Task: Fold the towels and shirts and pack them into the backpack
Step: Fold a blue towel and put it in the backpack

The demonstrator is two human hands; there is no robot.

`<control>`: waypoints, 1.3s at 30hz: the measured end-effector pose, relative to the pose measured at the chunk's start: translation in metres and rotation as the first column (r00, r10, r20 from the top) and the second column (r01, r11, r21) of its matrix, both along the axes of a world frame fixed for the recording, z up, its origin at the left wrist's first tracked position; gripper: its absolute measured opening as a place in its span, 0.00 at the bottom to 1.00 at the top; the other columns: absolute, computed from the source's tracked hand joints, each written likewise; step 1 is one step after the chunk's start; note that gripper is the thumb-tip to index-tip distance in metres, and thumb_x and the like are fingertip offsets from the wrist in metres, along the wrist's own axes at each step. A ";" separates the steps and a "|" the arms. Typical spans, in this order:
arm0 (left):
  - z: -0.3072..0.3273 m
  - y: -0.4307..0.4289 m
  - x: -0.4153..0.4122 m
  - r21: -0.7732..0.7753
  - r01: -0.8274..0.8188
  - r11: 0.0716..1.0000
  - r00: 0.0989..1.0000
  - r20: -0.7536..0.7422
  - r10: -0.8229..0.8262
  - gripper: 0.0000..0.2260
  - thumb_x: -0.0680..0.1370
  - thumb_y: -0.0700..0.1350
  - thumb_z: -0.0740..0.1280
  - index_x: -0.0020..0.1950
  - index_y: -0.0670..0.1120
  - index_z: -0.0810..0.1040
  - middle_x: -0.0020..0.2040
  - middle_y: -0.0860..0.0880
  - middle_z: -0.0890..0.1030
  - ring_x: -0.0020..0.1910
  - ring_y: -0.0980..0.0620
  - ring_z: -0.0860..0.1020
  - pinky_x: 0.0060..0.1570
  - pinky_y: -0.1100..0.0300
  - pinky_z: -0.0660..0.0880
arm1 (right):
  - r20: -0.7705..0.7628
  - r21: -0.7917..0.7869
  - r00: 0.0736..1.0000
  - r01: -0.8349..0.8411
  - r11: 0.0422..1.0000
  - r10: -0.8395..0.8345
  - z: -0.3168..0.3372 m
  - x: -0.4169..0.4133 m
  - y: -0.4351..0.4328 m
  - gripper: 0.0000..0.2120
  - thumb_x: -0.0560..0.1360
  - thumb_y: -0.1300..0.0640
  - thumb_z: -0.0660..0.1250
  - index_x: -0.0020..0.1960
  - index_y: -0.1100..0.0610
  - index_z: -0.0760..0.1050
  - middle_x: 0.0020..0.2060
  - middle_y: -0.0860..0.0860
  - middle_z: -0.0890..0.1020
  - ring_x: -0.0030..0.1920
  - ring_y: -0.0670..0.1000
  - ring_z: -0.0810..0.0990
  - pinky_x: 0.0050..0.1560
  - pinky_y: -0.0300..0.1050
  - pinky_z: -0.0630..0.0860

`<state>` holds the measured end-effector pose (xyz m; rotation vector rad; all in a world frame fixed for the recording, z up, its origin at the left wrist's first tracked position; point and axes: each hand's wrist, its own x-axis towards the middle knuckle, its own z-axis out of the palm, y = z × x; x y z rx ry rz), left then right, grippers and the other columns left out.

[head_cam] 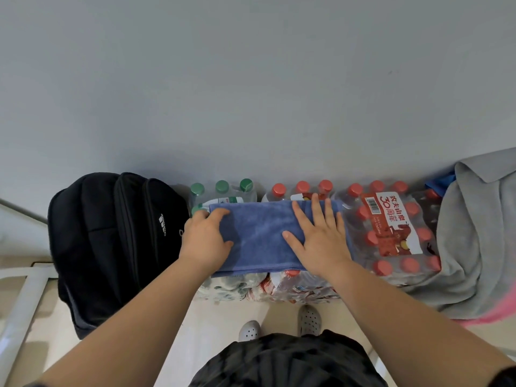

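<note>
- One blue towel (259,236), folded into a long band, lies across the top of the bottle packs (396,219). It covers the green-capped pack and the middle red-capped one.
- Three packs stand in a row against the wall (251,79): one with green caps and two with red.
- One black backpack (111,241) stands upright just beside the left end of the row, with its zips closed.
- One grey shirt (474,233) hangs crumpled over the right end of the row.
- The left hand (206,236) grips the towel's left end, with fingers curled over the far corner and the thumb on top.
- The right hand (321,238) lies flat with fingers spread wide, pressing the towel's right half.
- The towel's far edge stops just short of the back row of caps, and its near edge reaches the packs' front edge.
- The labelled top of the right pack shows bare between towel and shirt.
- A strip of floor (223,317) lies between the packs and two grey shoes (308,319).
</note>
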<state>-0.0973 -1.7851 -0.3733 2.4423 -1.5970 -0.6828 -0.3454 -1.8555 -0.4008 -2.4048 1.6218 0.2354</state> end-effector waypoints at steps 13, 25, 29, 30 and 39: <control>0.019 -0.012 0.001 0.070 -0.015 0.997 0.995 -0.098 0.022 0.30 0.70 0.45 0.72 0.69 0.58 0.66 0.44 0.51 0.78 0.42 0.47 0.77 0.38 0.57 0.74 | -0.046 -0.021 0.997 -0.057 0.998 0.056 0.013 0.022 0.002 0.36 0.79 0.30 0.45 0.79 0.40 0.32 0.79 0.54 0.30 0.78 0.63 0.30 0.74 0.73 0.36; 0.018 0.013 0.002 -0.027 -0.348 0.937 0.591 -0.782 0.197 0.26 0.73 0.33 0.72 0.63 0.59 0.77 0.61 0.52 0.76 0.54 0.49 0.81 0.53 0.50 0.82 | -0.063 0.129 0.993 -0.094 0.987 0.102 0.007 0.028 0.008 0.37 0.78 0.29 0.47 0.76 0.36 0.28 0.76 0.48 0.24 0.75 0.60 0.24 0.73 0.73 0.33; 0.038 0.016 -0.003 -0.088 -0.367 0.926 0.547 -0.825 0.138 0.28 0.73 0.33 0.72 0.63 0.62 0.77 0.61 0.53 0.78 0.51 0.47 0.84 0.49 0.47 0.83 | 0.005 0.181 0.995 -0.098 0.979 0.099 0.012 0.024 0.005 0.35 0.78 0.28 0.45 0.77 0.35 0.30 0.77 0.46 0.26 0.76 0.57 0.25 0.75 0.69 0.33; 0.044 0.015 -0.005 -0.096 -0.362 0.927 0.539 -0.833 0.124 0.29 0.73 0.33 0.72 0.63 0.63 0.77 0.59 0.51 0.80 0.50 0.46 0.84 0.49 0.45 0.83 | 0.060 0.183 0.994 -0.096 0.978 0.087 0.016 0.021 0.004 0.34 0.79 0.29 0.45 0.78 0.35 0.32 0.78 0.45 0.28 0.77 0.55 0.26 0.76 0.67 0.33; 0.093 -0.022 -0.074 -0.207 -0.095 0.974 0.742 -0.666 -0.070 0.33 0.71 0.37 0.70 0.73 0.59 0.69 0.61 0.49 0.79 0.48 0.50 0.83 0.46 0.52 0.82 | 0.545 0.197 0.829 0.018 0.980 -0.125 0.032 -0.054 -0.001 0.27 0.83 0.43 0.57 0.79 0.50 0.62 0.79 0.47 0.60 0.79 0.49 0.55 0.78 0.47 0.54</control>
